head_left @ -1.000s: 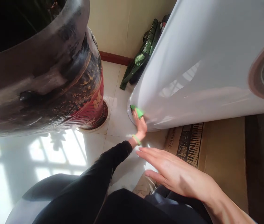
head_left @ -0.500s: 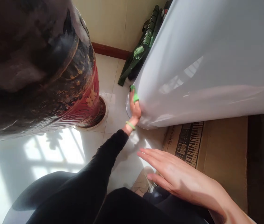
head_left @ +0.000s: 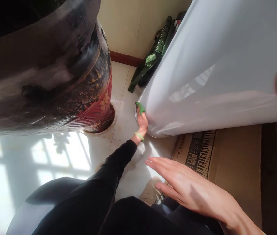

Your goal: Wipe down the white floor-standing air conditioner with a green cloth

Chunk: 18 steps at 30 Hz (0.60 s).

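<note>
We look down on a white tiled floor patched with sunlight, and a glazed ceramic pot stands on it on its red-and-gold base. Beyond the pot and to its right, a folded green-and-black bag lies by the wall. Further right of the pot sits a cardboard box printed with a keyboard, and nearer us, a pale shoe. A white rounded appliance looms right of the pot; we cannot tell whether it touches the tiles.

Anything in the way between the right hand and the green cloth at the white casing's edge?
Nothing visible. Only floor tiles lie between the open right hand and the green cloth, which the left hand presses against the white casing.
</note>
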Tool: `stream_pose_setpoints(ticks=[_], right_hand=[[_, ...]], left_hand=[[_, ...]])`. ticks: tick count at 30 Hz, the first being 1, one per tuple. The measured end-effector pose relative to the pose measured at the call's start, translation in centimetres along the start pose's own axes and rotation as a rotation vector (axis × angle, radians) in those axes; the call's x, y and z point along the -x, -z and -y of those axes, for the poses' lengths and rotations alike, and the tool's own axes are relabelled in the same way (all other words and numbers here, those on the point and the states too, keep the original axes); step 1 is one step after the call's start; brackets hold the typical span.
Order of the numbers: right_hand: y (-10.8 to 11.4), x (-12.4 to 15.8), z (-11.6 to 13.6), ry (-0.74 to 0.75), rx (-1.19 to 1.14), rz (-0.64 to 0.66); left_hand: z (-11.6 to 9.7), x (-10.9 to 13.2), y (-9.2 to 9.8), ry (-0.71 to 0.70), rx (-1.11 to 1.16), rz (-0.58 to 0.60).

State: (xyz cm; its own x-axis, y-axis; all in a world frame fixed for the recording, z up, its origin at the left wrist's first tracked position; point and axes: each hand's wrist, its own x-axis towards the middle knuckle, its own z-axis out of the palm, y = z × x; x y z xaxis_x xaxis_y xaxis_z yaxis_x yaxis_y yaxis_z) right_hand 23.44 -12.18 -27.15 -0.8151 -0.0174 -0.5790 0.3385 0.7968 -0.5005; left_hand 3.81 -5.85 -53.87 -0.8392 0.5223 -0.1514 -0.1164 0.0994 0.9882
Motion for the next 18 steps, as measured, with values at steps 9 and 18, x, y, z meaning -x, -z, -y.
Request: stream_pose_setpoints(ticks=[9,18], right_hand=[[-0.2,-0.8,-0.4,0.053,-0.038,-0.099],[-0.2,-1.3,-0.2,0.080,-0.032,-0.115]], left_hand=[[-2.0,3.1,-0.9,-0.186,0.028,0.009],[-2.7,4.0,-1.0,-0.113,0.034,-0.018]])
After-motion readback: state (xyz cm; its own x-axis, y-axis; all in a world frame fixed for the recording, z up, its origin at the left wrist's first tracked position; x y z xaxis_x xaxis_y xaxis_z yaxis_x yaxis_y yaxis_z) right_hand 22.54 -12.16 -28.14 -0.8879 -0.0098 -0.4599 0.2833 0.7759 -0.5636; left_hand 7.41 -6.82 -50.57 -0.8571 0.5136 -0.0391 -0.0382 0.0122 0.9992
